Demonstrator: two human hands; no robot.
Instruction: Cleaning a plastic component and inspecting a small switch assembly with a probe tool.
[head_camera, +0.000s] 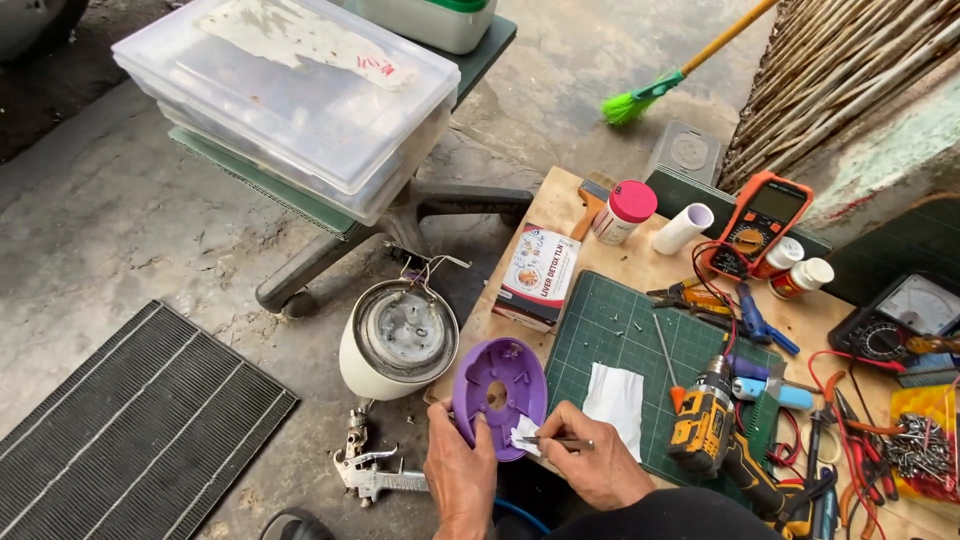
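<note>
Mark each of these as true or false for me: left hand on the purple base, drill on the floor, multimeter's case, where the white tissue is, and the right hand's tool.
1. The left hand holds the purple round base at its edge. True.
2. The yellow cordless drill lies on the concrete floor. False: it lies on the workbench, partly on the green cutting mat.
3. The digital multimeter has an orange case. True.
4. The folded white tissue sits on the clear plastic box. False: it lies on the green cutting mat.
5. The right hand holds a thin metal tool pointed at the purple round base. True.
</note>
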